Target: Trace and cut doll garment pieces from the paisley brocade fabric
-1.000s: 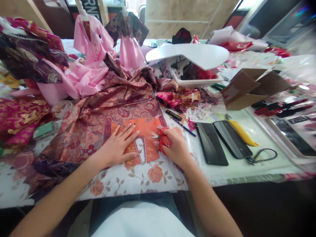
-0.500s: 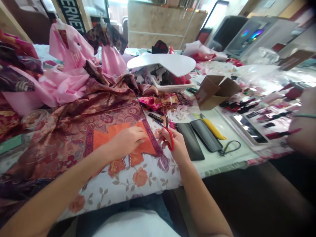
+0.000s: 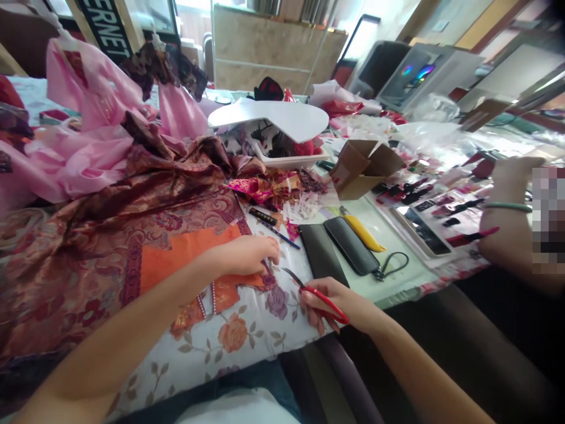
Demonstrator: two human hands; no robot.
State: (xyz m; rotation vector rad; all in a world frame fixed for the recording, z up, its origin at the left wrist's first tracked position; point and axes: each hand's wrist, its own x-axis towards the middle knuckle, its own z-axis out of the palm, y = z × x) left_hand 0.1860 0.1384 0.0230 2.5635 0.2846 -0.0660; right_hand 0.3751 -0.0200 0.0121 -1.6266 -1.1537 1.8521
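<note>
My right hand (image 3: 331, 303) holds a pair of scissors with red handles (image 3: 329, 306). Their dark blades point up and left, toward the fabric's edge but apart from it. My left hand (image 3: 247, 256) lies over the right side of an orange fabric piece (image 3: 176, 253), fingers bent and closed at its purple patterned border (image 3: 268, 281). The fingertips are partly hidden. Two beaded edges (image 3: 214, 297) run along the lower part of the orange piece. It lies on reddish-brown brocade (image 3: 101, 247) and a white floral cloth (image 3: 194, 347).
Right of my hands lie a black flat case (image 3: 320, 253), a black pouch (image 3: 351, 244) and a yellow pouch (image 3: 364, 232). A blue pencil (image 3: 282, 235) is nearer. Behind are a cardboard box (image 3: 359, 174) and dressed pink forms (image 3: 95, 88). Another person's arm (image 3: 507, 224) rests at the far right.
My right hand has drawn the scissors down and away from the orange fabric, and the blades have turned left. My left hand has shifted to the fabric's right border. The view has swung right.
</note>
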